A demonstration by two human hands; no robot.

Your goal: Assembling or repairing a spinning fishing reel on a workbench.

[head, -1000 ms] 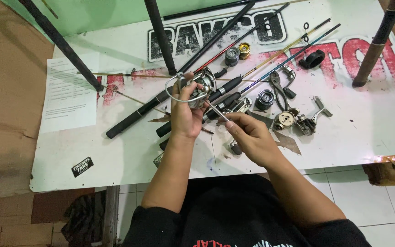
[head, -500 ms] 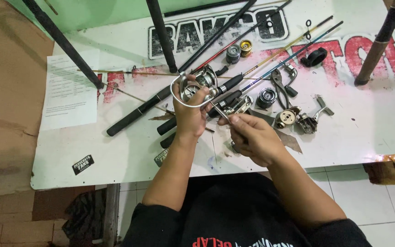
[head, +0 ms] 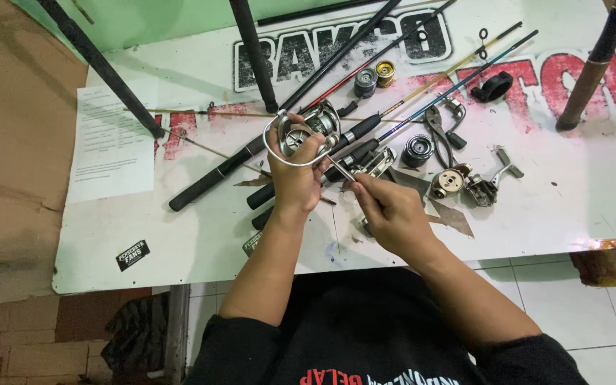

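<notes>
**Fingers on a spinning reel above the bench**

Fingers of the left hand [head: 295, 178] are wrapped tight around a silver spinning reel [head: 301, 135], held just above the middle of the white bench [head: 180, 235]. The reel's round wire bail [head: 274, 146] loops out to the left of the knuckles. The right hand [head: 386, 210] sits just beside it, toward the near edge, its thumb and forefinger pinched narrow on a thin metal tool [head: 344, 170] whose tip reaches the reel's body.

Under and behind the reel lie several black fishing rods [head: 212, 175], slanting from the middle of the bench toward the far right corner. A silver reel frame [head: 373, 160] lies just right of the tool. Further right sit a dark spool [head: 417, 150], a pair of pliers [head: 436, 128], and an opened reel housing with its crank arm [head: 472, 184]. A brown torn scrap [head: 454, 217] lies near the front edge below these parts. Toward the far edge stand two more spools, one grey [head: 365, 80] and one gold [head: 385, 71], and a black ring-shaped part [head: 492, 87] lies nearer the far right corner.

A printed sheet of paper [head: 108, 146] lies along the left edge, and a small black sticker [head: 132, 254] is near the front left corner. Brown cardboard [head: 8, 142] lies left of the bench.
</notes>
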